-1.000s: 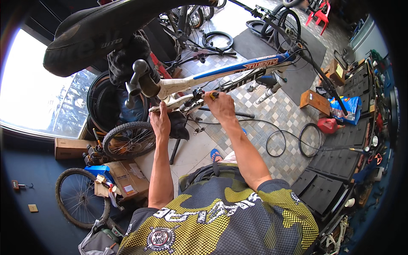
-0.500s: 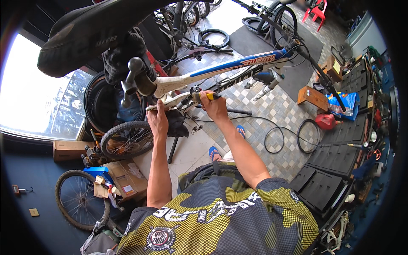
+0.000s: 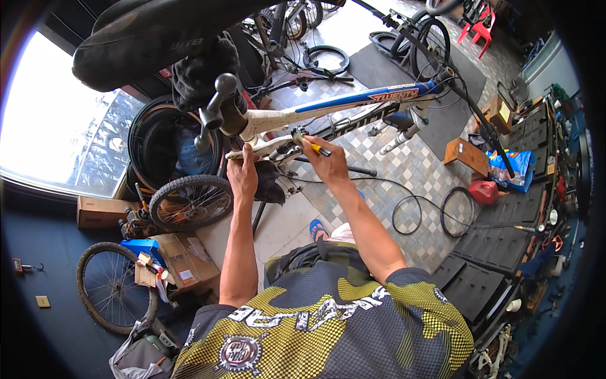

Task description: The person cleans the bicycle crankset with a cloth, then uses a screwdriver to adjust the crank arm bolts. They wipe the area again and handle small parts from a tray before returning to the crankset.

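A white-and-blue bicycle frame (image 3: 341, 104) hangs in a dark clamp stand (image 3: 225, 85) under a black saddle (image 3: 145, 41). My left hand (image 3: 243, 170) grips a white lower member of the frame (image 3: 265, 145), thumb pointing up along its near side. My right hand (image 3: 328, 164) is closed on a small yellow-and-black handled tool (image 3: 320, 151), whose tip is against the dark linkage (image 3: 288, 150) beside that member; the exact contact is hidden by fingers. Below the frame a dark cloth-like item (image 3: 268, 183) hangs near my left hand.
Spare wheels (image 3: 189, 203), tires (image 3: 325, 60) and cardboard boxes (image 3: 186, 262) crowd the left and back. At the right are black cases (image 3: 505, 221), a wooden box (image 3: 466, 158), a red jug (image 3: 485, 192) and a blue bag (image 3: 517, 170). A black hose (image 3: 410, 221) loops across the tiles.
My right hand and the tool have shifted slightly, the yellow handle now angled further down to the right. My left hand keeps its grip. The view has moved a little.
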A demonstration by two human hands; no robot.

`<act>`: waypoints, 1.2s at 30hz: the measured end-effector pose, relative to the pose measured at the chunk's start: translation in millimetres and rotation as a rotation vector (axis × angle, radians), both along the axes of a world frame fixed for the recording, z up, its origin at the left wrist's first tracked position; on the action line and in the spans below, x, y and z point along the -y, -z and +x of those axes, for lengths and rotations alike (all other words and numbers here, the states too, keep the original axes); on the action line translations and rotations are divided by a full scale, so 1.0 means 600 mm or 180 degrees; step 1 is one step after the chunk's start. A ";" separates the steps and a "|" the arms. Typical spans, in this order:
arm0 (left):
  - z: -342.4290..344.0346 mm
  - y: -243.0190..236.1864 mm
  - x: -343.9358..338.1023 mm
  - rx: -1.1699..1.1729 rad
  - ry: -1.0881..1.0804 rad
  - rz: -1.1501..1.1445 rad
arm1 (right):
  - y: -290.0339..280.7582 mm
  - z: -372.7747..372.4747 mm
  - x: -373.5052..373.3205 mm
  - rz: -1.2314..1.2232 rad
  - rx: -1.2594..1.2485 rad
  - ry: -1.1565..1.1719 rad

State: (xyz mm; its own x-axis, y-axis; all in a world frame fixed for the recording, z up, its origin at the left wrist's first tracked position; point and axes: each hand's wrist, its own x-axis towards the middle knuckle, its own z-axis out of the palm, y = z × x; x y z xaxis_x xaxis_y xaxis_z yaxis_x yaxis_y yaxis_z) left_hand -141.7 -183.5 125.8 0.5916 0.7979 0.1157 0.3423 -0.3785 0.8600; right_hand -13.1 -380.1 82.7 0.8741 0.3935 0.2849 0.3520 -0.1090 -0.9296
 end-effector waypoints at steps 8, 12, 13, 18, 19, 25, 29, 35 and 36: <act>0.002 0.008 -0.007 -0.0004 0.0060 0.0210 | 0.023 -0.031 -0.007 -0.0864 0.1205 -0.0147; -0.001 0.014 -0.009 0.0060 0.0153 0.0015 | 0.043 -0.026 -0.023 -0.0717 0.1700 -0.0099; -0.001 0.015 -0.010 0.0203 0.0181 -0.0065 | 0.050 -0.024 -0.022 -0.0646 0.1744 -0.0096; 0.000 0.017 -0.013 0.0026 0.0085 0.0334 | 0.084 -0.028 0.007 -0.1774 0.0905 0.0219; 0.000 0.016 -0.013 0.0027 0.0103 0.0520 | 0.086 -0.028 0.009 -0.1287 0.1252 0.0088; -0.005 0.006 -0.009 -0.0059 0.0188 0.0083 | 0.076 -0.013 0.020 -0.1342 0.0876 0.0208; -0.001 0.004 -0.002 0.0180 0.0121 0.0201 | 0.087 -0.007 0.039 -0.0533 0.1456 -0.0267; -0.003 0.004 -0.010 0.0070 0.0208 0.0170 | 0.073 -0.022 0.022 -0.1099 0.0895 -0.0018; -0.003 0.005 -0.010 0.0111 0.0244 0.0152 | 0.065 -0.025 0.012 -0.0927 0.1020 -0.0081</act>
